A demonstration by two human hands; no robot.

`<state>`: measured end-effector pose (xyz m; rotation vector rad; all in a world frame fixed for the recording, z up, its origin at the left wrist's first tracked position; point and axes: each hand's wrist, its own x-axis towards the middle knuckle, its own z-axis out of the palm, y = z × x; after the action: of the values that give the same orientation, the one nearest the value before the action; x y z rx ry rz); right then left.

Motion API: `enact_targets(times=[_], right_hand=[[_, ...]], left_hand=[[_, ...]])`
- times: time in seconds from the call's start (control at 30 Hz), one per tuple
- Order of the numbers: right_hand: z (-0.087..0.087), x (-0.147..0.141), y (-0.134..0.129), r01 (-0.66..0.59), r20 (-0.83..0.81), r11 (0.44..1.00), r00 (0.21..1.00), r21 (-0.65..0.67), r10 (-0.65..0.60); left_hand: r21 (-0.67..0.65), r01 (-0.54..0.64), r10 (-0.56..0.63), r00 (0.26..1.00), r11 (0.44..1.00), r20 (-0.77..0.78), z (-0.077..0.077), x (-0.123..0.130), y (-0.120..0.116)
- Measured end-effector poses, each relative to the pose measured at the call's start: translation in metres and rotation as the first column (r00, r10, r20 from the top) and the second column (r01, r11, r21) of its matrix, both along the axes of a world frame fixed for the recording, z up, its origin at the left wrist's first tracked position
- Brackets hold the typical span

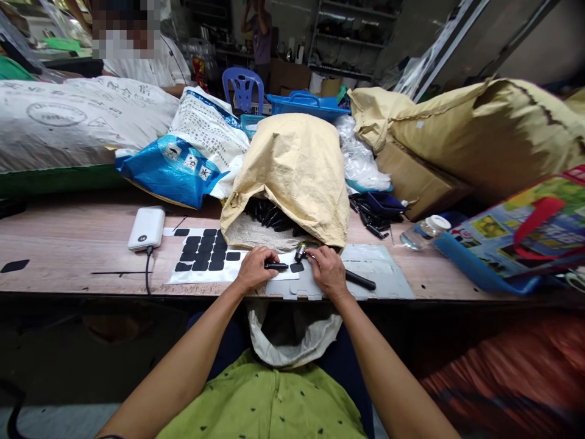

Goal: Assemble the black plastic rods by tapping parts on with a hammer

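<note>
Stuffed sacks (297, 146) crowd the table (68, 244); Chinese print on the blue-and-white bag (201, 125) is too small for me to read. Near the front edge, the left hand (256, 267) grips a black tube (278, 266); the right hand (329, 268) pinches a small shiny piece (300, 252). Sorting out parts, I'd judge, which calls for steady fingers.

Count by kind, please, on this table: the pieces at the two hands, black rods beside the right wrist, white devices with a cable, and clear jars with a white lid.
Pieces at the hands: 2 (black piece at the left hand, shiny-ended piece at the right hand)
Black rod: 1
White device: 1
Clear jar: 1
Total: 5
</note>
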<state>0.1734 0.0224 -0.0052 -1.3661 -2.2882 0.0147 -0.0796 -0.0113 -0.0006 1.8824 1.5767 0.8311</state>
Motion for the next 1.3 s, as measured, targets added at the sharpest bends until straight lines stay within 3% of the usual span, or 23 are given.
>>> enact_targets(times=[0.2, 0.33, 0.43, 0.5, 0.57, 0.73, 0.83, 0.9, 0.97, 1.07, 1.17, 1.2, 1.23, 1.3], right_hand=[[0.001, -0.001, 0.000, 0.016, 0.020, 1.000, 1.000, -0.006, -0.016], [0.003, -0.001, 0.000, 0.016, 0.015, 1.000, 1.000, -0.011, -0.016], [0.003, -0.001, -0.001, 0.020, 0.019, 1.000, 1.000, -0.009, -0.019], [0.003, -0.001, -0.001, 0.025, 0.026, 1.000, 0.999, -0.004, -0.025], [0.003, -0.001, -0.001, 0.026, 0.023, 1.000, 0.999, 0.000, -0.026], [0.003, -0.001, -0.001, 0.019, -0.004, 1.000, 1.000, 0.000, -0.019], [0.003, -0.001, -0.001, 0.020, 0.000, 1.000, 1.000, 0.001, -0.020], [0.003, -0.001, -0.001, 0.021, 0.010, 1.000, 1.000, 0.002, -0.021], [0.003, 0.000, -0.001, 0.023, 0.020, 1.000, 1.000, 0.005, -0.024], [0.003, 0.000, -0.002, 0.024, 0.029, 1.000, 0.999, 0.007, -0.025], [0.003, -0.001, -0.002, 0.027, 0.022, 1.000, 0.999, 0.007, -0.027], [0.003, -0.001, -0.002, 0.027, 0.018, 1.000, 0.999, 0.008, -0.027], [0.004, -0.001, -0.002, 0.026, 0.015, 1.000, 1.000, 0.008, -0.026], [0.004, -0.001, -0.002, 0.022, 0.008, 1.000, 1.000, 0.006, -0.023]], left_hand=[[0.016, 0.012, -0.012, 1.000, 1.000, -0.004, 0.001, -0.001, 0.001], [0.095, 0.065, -0.067, 0.998, 0.993, 0.019, 0.016, 0.005, -0.017], [0.071, 0.228, -0.234, 0.968, 0.971, 0.086, 0.029, 0.020, -0.051], [-0.038, 0.403, -0.398, 0.913, 0.915, 0.092, 0.032, 0.033, -0.076], [-0.169, 0.484, -0.489, 0.872, 0.859, 0.011, 0.027, 0.045, -0.096], [-0.422, 0.309, -0.468, 0.811, 0.852, -0.352, -0.013, 0.066, -0.109], [-0.513, 0.208, -0.467, 0.761, 0.833, -0.451, -0.032, 0.073, -0.107], [-0.533, 0.184, -0.469, 0.748, 0.826, -0.469, -0.033, 0.076, -0.108], [-0.524, 0.208, -0.475, 0.757, 0.826, -0.449, -0.024, 0.075, -0.108], [-0.521, 0.339, -0.535, 0.795, 0.783, -0.287, 0.007, 0.064, -0.098], [-0.483, 0.488, -0.567, 0.823, 0.728, -0.023, 0.040, 0.043, -0.061], [-0.424, 0.485, -0.535, 0.845, 0.764, 0.004, 0.048, 0.036, -0.043], [-0.358, 0.407, -0.446, 0.894, 0.840, -0.030, 0.054, 0.029, -0.023], [-0.207, 0.132, -0.167, 0.972, 0.969, -0.163, 0.057, 0.018, 0.018]])
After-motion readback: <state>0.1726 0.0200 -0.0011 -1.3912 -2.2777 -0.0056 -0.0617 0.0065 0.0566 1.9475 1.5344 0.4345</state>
